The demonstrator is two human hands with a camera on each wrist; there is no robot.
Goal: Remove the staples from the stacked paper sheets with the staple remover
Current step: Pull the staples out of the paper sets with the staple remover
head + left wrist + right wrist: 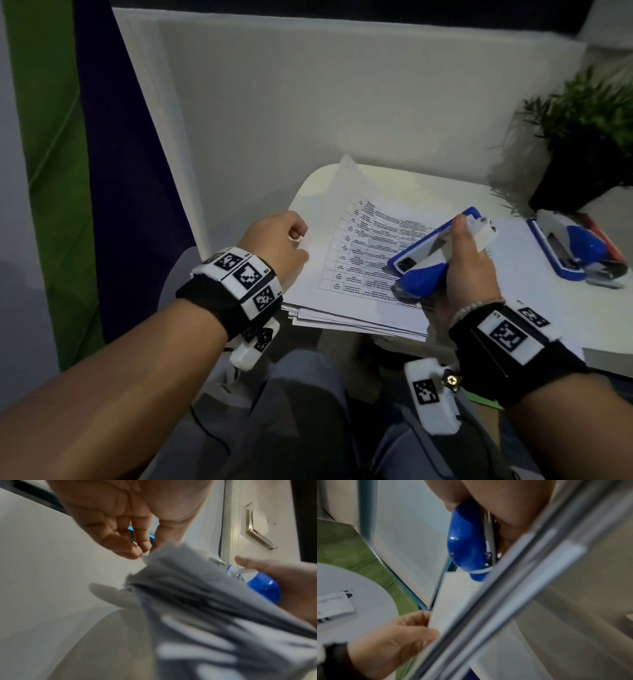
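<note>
I see my left grip at the left edge of the paper stack, thumb and fingers curled in and pinching the paper at its far left corner; I cannot tell how many sheets are in the pinch. The stack lies on the white bench with its near corner jutting past the bench edge above my lap, and the sheets are fanned a little along that near side. The top sheet carries a printed table. My right grip is wrapped round the blue and white staple remover, thumb along its upper side and fingers underneath. It holds the tool tilted over the right part of the stack, the near end low and close to the paper. From the head view I cannot tell whether that end touches the sheet, and both wrist views are too blurred to settle it. To the right, well apart from the stack, a second blue and white tool lies on a flat blue-edged thing; I cannot tell whether that is a tray or a board. Something red shows just behind it. At the far right corner a black pot stands on the bench and holds a green plant.
</note>
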